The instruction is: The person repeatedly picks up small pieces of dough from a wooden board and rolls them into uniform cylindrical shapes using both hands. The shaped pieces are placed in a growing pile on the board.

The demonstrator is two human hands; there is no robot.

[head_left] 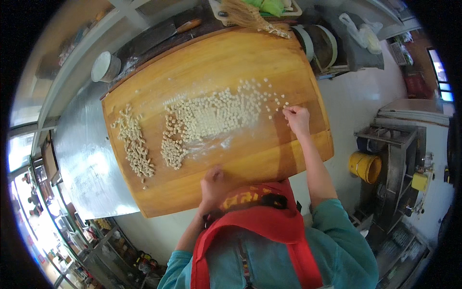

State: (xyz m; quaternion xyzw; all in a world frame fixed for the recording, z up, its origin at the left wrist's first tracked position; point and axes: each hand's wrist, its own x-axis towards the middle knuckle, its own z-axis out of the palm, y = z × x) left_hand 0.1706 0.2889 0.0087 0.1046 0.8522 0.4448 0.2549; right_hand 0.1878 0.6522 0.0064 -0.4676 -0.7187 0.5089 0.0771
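Many small, pale dough cubes (207, 115) lie in a broad, flour-dusted patch on the wooden board (240, 173). They thin out into single pieces toward the right. A separate strip of longer, rolled dough pieces (134, 144) runs along the board's left side. My right hand (297, 119) is at the right end of the cubes, its fingers pinched together beside a few loose pieces; what is between the fingertips is too small to make out. My left hand (213, 185) is over the board's near edge, its fingers smeared by motion.
Behind the board lie a wide-bladed knife (166, 36) and a straw brush (252, 19). A white tub (106, 67) stands at the far left, beside the metal tabletop (89, 164). Round sieve-like rims (320, 45) stand at the back right. A yellow bucket (365, 167) is off to the right.
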